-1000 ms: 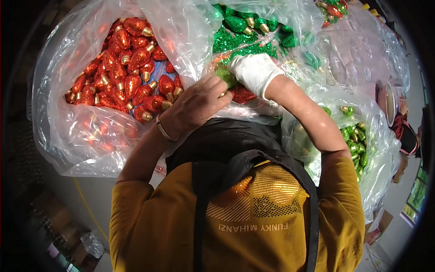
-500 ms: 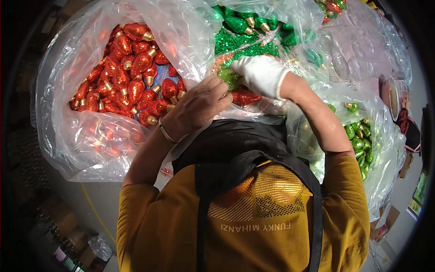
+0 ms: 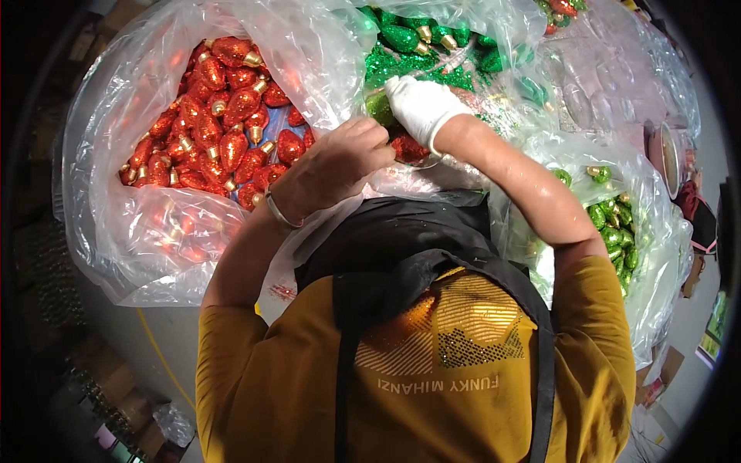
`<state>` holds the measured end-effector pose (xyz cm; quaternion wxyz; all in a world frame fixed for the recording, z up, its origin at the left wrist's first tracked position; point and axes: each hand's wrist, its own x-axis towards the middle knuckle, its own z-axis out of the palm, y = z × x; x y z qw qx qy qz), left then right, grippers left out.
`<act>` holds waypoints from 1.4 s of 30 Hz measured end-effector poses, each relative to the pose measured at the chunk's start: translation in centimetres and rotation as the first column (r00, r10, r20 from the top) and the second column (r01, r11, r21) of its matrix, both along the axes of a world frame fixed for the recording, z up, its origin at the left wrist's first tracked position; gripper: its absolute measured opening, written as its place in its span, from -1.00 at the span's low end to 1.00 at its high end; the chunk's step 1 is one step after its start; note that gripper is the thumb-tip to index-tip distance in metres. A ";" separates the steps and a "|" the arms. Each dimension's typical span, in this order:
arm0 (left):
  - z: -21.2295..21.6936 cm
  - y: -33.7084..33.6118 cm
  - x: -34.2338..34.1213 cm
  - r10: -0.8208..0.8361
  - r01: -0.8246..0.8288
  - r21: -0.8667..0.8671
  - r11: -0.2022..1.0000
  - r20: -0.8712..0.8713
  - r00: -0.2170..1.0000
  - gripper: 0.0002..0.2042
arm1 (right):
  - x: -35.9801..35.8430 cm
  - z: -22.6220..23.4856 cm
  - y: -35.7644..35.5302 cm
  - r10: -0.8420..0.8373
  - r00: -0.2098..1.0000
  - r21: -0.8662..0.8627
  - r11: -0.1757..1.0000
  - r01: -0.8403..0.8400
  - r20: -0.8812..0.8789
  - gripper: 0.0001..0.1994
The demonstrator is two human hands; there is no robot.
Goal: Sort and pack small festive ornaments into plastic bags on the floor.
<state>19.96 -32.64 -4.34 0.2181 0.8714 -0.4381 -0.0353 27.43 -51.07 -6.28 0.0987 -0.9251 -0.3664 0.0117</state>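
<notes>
My bare left hand [image 3: 340, 162] is closed, its fingertips pinched together beside the ornaments; what they hold is hidden. In a white glove, my right hand [image 3: 423, 109] curls over a light green glittery bulb ornament [image 3: 378, 108], its fingertips against it. A red glittery bulb ornament [image 3: 409, 147] shows beneath the gloved palm, between the two hands. Near the right wrist a thin pale strand runs past the red ornament. Behind my hands, dark green glittery bulb ornaments [image 3: 401, 37] with gold caps lie in clear plastic above loose green glitter.
On the left a large clear plastic bag [image 3: 100, 208] holds many red glittery bulb ornaments [image 3: 207, 127]. To the right, another clear bag [image 3: 656, 231] contains light green bulb ornaments [image 3: 614, 231]. A round container [image 3: 664, 160] stands at the far right. Mixed ornaments [image 3: 562, 11] sit at the back.
My gloved right hand has moved left and away from my body. The light green and red ornaments have shifted slightly the same way. My left hand stays closed and has moved only a little.
</notes>
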 end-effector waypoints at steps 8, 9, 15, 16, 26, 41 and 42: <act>3.3 -1.3 4.0 0.265 -0.180 -0.319 0.930 0.247 0.932 -0.83 | -2.3 5.9 -1.5 -0.122 0.978 -0.220 0.972 0.084 -0.170 -0.81; 3.5 -2.0 5.1 0.218 -0.146 -0.237 0.961 0.316 0.923 -0.82 | -2.3 6.3 -1.5 -0.134 0.968 -0.266 0.961 0.075 -0.212 -0.81; 0.2 -4.1 9.0 0.235 -0.277 0.307 0.910 0.169 0.957 -0.80 | -1.7 3.2 -0.7 -0.128 0.980 -0.353 0.933 0.067 -0.153 -0.81; 0.1 -4.3 9.6 0.245 -0.287 0.306 0.908 0.169 0.955 -0.80 | -1.5 2.9 -0.7 -0.152 0.977 -0.358 0.930 0.091 -0.147 -0.81; -0.3 -5.0 10.9 0.284 -0.314 0.355 0.881 0.136 0.949 -0.68 | -3.2 3.5 -1.1 -0.169 0.958 -0.368 0.927 0.075 -0.230 -0.82; -1.1 -7.3 11.8 0.368 -0.382 0.321 0.866 0.104 0.924 -0.83 | -1.2 1.2 -0.6 -0.234 0.950 -0.362 0.920 0.147 -0.208 -0.81; -1.0 -7.4 11.7 0.359 -0.366 0.357 0.859 0.090 0.929 -0.83 | -1.9 1.3 -0.6 -0.239 0.948 -0.363 0.920 0.152 -0.210 -0.81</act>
